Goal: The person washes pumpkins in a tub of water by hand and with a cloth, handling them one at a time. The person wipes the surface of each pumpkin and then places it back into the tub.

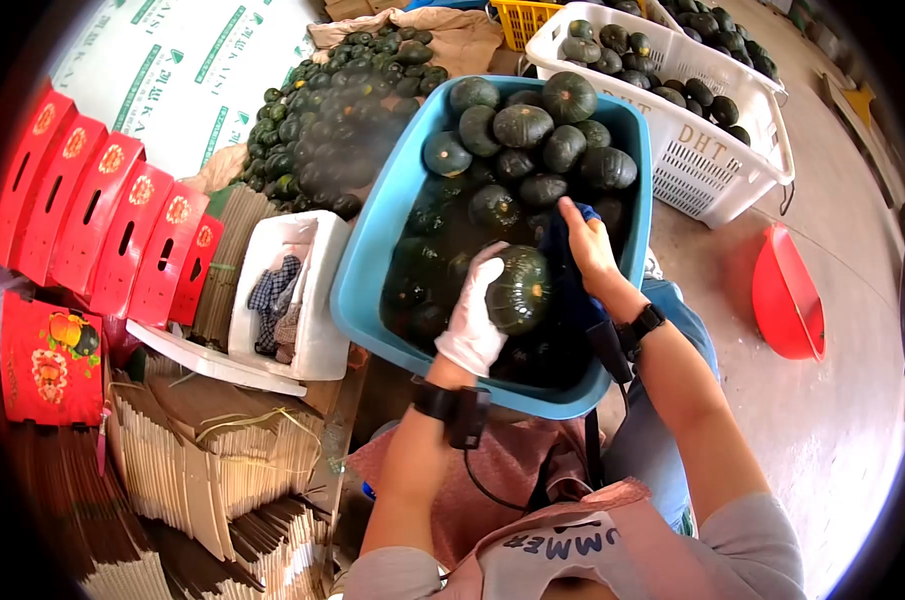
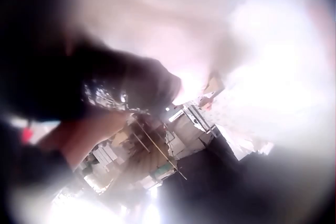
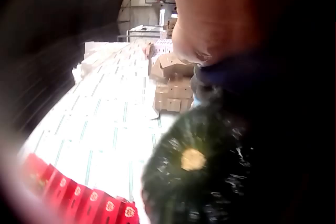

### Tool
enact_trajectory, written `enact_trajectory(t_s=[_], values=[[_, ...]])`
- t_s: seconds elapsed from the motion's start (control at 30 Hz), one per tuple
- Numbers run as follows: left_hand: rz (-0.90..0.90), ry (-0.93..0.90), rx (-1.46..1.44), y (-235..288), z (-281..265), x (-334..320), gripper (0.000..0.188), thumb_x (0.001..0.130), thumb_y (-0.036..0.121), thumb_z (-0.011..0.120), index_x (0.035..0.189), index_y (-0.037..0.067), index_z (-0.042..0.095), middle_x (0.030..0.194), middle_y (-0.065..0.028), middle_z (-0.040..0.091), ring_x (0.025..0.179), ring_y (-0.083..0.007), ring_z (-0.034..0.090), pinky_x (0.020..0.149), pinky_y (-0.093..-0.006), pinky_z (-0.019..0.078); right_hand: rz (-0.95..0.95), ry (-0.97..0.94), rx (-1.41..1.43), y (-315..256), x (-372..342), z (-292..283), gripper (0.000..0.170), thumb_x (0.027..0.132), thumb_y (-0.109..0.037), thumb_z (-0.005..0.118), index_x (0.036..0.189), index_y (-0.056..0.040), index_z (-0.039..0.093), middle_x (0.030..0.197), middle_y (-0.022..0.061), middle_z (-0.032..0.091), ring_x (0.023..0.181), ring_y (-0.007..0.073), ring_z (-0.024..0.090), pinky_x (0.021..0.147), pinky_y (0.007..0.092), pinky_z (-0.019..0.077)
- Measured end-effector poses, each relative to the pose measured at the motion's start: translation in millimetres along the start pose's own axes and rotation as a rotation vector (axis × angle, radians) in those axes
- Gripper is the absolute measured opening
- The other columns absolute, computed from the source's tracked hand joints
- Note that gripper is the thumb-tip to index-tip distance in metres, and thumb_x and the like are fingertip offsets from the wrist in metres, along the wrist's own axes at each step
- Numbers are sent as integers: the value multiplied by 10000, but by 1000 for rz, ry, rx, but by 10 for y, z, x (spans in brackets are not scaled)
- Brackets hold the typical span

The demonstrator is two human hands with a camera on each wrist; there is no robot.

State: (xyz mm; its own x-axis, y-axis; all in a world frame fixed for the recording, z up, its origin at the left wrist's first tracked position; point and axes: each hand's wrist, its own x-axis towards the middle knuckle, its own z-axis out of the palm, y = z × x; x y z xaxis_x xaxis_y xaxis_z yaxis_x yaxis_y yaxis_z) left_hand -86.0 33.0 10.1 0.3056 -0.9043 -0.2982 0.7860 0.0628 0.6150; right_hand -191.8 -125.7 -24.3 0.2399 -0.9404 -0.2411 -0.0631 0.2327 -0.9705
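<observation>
My left hand (image 1: 477, 315), in a white glove, grips a wet dark green pumpkin (image 1: 519, 290) over a blue tub (image 1: 367, 245). In the right wrist view the same pumpkin (image 3: 197, 182) shows its pale round stem end. My bare right hand (image 1: 590, 248) holds a dark blue cloth (image 1: 560, 262) just right of the pumpkin, its thumb raised and its other fingers mostly hidden by the cloth. More dark green pumpkins (image 1: 522, 126) are heaped at the tub's far end, and others lie in the dark water nearer me. The left wrist view is badly blurred.
A white crate (image 1: 672, 150) of pumpkins stands beyond the tub, and a pumpkin pile (image 1: 322, 120) lies at the far left. A foam box (image 1: 322, 260) with cloths, red cartons (image 1: 122, 230) and flattened cardboard (image 1: 202, 460) are on the left. A red basin (image 1: 784, 295) sits right.
</observation>
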Motion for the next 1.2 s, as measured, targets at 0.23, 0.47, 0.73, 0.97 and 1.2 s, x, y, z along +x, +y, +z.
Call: enact_trajectory(t_s=[0.23, 0.47, 0.73, 0.97, 1.2], values=[[-106, 557, 1429, 251, -407, 519, 829, 632, 351, 825, 1349, 242, 423, 1395, -201, 306, 1240, -371, 386, 1035, -423, 372, -147, -34, -385, -224, -141, -115, 530, 794, -148, 688, 1258, 47, 523, 1222, 245, 587, 1177, 350, 548, 989, 386, 430], [-224, 586, 1882, -1, -390, 1063, 837, 664, 410, 799, 1381, 282, 387, 1453, -199, 258, 1297, -437, 317, 1030, -485, 383, -318, -166, -394, -166, -159, -94, 565, 793, -153, 661, 1278, 86, 495, 1284, 291, 527, 1248, 391, 480, 1049, 394, 382], [-421, 262, 1689, -159, -953, 1477, 749, 735, 288, 733, 1400, 145, 421, 1289, -190, 551, 1298, -337, 419, 1054, -389, 385, -299, -285, -430, -274, -218, -106, 583, 817, -171, 647, 1309, 89, 474, 1343, 280, 491, 1293, 369, 447, 1085, 380, 347], [-290, -108, -4, 294, -385, 904, 432, 827, 319, 558, 1161, 49, 607, 1168, -100, 633, 1112, -268, 577, 990, -420, 434, 112, -575, -47, -288, -219, -68, 699, 927, -464, 541, 1398, 35, 407, 1463, 195, 402, 1385, 294, 333, 1121, 379, 261], [115, -34, -130, 94, 250, 645, 316, 861, 293, 590, 1061, 50, 624, 1012, -87, 663, 950, -221, 622, 867, -363, 505, 276, -516, 475, -206, -173, 89, 569, 978, -492, 459, 1207, 17, 567, 1169, 107, 620, 1044, 201, 583, 927, 352, 460]])
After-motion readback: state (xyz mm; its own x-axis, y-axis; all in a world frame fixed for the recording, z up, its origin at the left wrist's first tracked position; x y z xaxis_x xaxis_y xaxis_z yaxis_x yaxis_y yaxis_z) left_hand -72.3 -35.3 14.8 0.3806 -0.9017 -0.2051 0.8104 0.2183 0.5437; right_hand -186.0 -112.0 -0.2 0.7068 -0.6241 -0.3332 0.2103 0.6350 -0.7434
